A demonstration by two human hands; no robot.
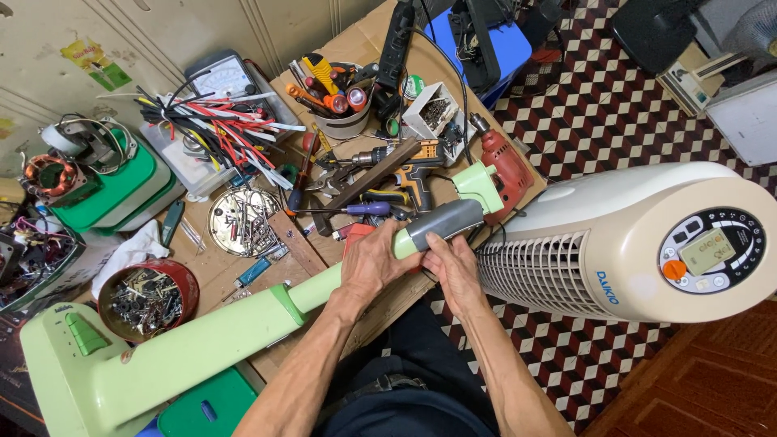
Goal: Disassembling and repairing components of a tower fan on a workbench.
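Note:
A long light-green appliance pole lies slantwise across my lap, from a wide green base at the lower left up to a grey handle piece and a green end block. My left hand wraps over the pole just below the grey piece. On the underside of the grey piece my right hand presses with its fingertips. Neither hand holds a tool.
A cream tower fan lies on its side at the right. The cardboard-covered bench holds a red drill, an orange-black drill, screwdrivers, a cup of tools, wire bundles, a red bowl of parts.

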